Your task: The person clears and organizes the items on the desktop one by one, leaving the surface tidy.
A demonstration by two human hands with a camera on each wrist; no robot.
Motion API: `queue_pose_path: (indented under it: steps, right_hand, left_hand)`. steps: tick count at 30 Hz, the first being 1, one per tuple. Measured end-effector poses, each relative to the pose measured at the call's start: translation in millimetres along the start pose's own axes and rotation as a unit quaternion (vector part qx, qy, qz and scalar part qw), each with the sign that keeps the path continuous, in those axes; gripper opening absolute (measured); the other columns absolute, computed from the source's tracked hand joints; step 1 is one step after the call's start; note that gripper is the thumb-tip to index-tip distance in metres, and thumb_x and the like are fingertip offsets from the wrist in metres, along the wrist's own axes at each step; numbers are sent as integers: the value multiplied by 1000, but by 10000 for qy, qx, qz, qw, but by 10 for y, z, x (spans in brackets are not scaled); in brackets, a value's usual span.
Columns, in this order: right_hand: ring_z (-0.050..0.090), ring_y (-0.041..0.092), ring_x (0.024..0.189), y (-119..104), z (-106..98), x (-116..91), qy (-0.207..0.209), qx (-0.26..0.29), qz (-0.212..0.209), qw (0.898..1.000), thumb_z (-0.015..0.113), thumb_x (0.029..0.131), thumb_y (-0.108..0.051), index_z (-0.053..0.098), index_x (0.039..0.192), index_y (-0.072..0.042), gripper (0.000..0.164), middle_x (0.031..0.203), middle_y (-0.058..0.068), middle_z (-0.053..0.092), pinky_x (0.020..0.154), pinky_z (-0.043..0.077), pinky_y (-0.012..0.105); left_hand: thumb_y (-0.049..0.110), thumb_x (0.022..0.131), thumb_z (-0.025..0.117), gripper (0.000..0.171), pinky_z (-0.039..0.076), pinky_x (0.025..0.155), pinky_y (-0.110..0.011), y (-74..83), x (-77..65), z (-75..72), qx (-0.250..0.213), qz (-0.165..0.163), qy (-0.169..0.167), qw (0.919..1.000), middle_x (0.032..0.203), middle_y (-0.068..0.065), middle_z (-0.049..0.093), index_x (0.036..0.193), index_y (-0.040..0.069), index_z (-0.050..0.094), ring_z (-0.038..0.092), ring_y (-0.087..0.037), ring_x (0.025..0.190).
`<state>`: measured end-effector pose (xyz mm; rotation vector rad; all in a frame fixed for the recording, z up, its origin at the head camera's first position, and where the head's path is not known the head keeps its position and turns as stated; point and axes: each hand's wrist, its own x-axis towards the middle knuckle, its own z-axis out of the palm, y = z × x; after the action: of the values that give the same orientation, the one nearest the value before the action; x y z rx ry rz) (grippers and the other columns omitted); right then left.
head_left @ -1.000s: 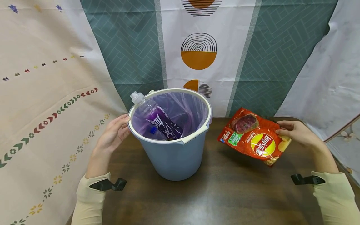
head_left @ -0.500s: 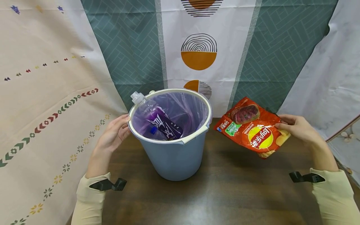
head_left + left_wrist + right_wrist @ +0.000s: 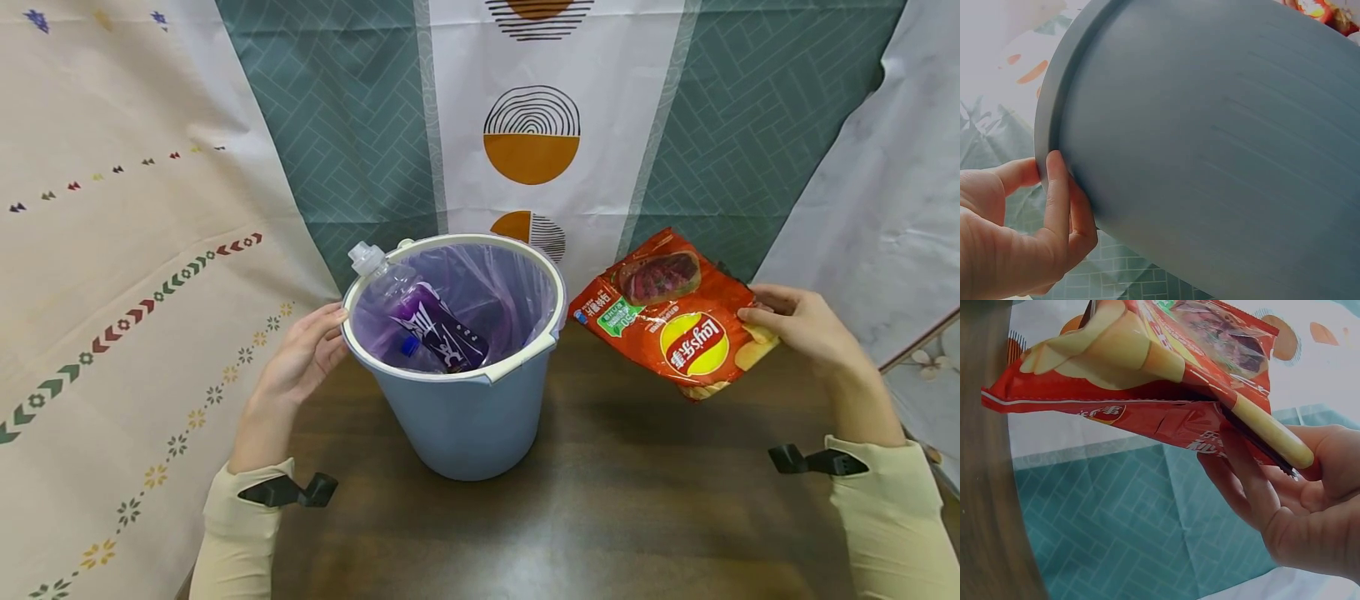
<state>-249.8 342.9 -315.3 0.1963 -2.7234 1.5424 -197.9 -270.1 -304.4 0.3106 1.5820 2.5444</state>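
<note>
My left hand pinches the pale rim of a blue-grey trash bin. In the left wrist view, thumb and fingers sit on either side of the bin's rim. A purple-labelled plastic bottle leans inside the bin, its clear cap poking over the rim. Under it shows the blue cap of another bottle. My right hand pinches the end of a red Lay's chip bag, held above the table right of the bin. The right wrist view shows the fingers beneath the bag.
A translucent purple liner lines the bin. The brown wooden table runs under the bin and both arms. Patterned cloths hang behind and at the left, close to the table edges.
My right hand has lifted the chip bag upward, away from the table. The left hand and the bin have stayed put.
</note>
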Motion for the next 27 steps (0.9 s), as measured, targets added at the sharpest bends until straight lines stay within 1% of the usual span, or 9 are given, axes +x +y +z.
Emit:
queue_pose_path:
  steps: [6, 7, 10, 12, 16, 17, 19, 24, 27]
  right_hand:
    - [62, 0, 73, -91, 16, 8, 176, 341, 5, 9993, 60, 96, -24, 55, 112, -37, 22, 86, -26, 63, 62, 56, 18]
    - [62, 0, 73, -109, 17, 13, 204, 359, 2, 9991, 60, 96, -25, 55, 113, -37, 22, 86, -26, 63, 62, 56, 19]
    - [61, -2, 74, -167, 5, 27, 299, 329, -65, 9990, 60, 96, -24, 52, 125, -27, 30, 87, -27, 63, 63, 55, 17]
    - [61, -2, 74, -211, -5, 34, 363, 352, -120, 9986, 60, 96, -24, 51, 127, -23, 33, 87, -28, 63, 62, 55, 16]
    - [62, -1, 73, -312, -19, 48, 426, 731, -304, 9960, 61, 95, -18, 57, 116, -31, 25, 87, -25, 65, 61, 55, 15]
    - [62, -1, 72, -339, -20, 53, 439, 839, -358, 9949, 62, 94, -17, 58, 111, -34, 24, 87, -23, 66, 60, 55, 16]
    - [63, 1, 71, -392, -22, 61, 440, 1136, -449, 9915, 63, 93, -13, 61, 106, -36, 26, 87, -20, 68, 59, 55, 16]
    - [64, 5, 68, -494, -44, 82, 519, 1798, -621, 9804, 65, 91, -8, 68, 103, -30, 25, 85, -13, 70, 56, 55, 17]
    - [64, 5, 69, -529, -93, 84, 594, 1902, -695, 9775, 65, 91, -7, 69, 104, -27, 24, 85, -12, 71, 56, 55, 17]
  left_hand:
    - [5, 102, 42, 21, 58, 72, -16, -14, 2, -2, 0, 42, -94, 9999, 94, -2, 69, 111, 4, 60, 69, -9, 81]
    - [5, 102, 41, 21, 58, 72, -16, -16, 2, -2, 10, 53, -100, 9999, 94, -2, 69, 111, 4, 60, 69, -9, 81]
    - [5, 102, 40, 22, 58, 72, -16, -19, 4, 0, 57, 77, -104, 9999, 95, -2, 69, 112, 4, 60, 69, -8, 82]
    - [6, 102, 41, 21, 58, 73, -16, -17, 5, 1, 65, 79, -98, 9999, 95, -2, 69, 112, 4, 60, 69, -8, 83]
    - [6, 102, 41, 21, 58, 73, -15, -12, 4, -4, 87, 63, -81, 9999, 95, -2, 69, 112, 4, 59, 69, -8, 83]
    - [6, 102, 41, 21, 58, 73, -15, -11, 2, -5, 80, 59, -83, 9999, 95, -2, 69, 112, 4, 59, 69, -8, 83]
    - [6, 102, 41, 21, 58, 73, -15, -7, -2, -4, 87, 56, -70, 9999, 95, -2, 69, 112, 4, 59, 69, -8, 82]
    - [6, 102, 42, 21, 58, 73, -15, 0, -3, 3, 77, 33, -39, 10000, 94, -2, 70, 111, 4, 60, 69, -8, 82]
    - [6, 102, 42, 21, 58, 72, -16, -4, -1, 6, 61, 24, -24, 10000, 94, -2, 70, 110, 4, 61, 69, -9, 82]
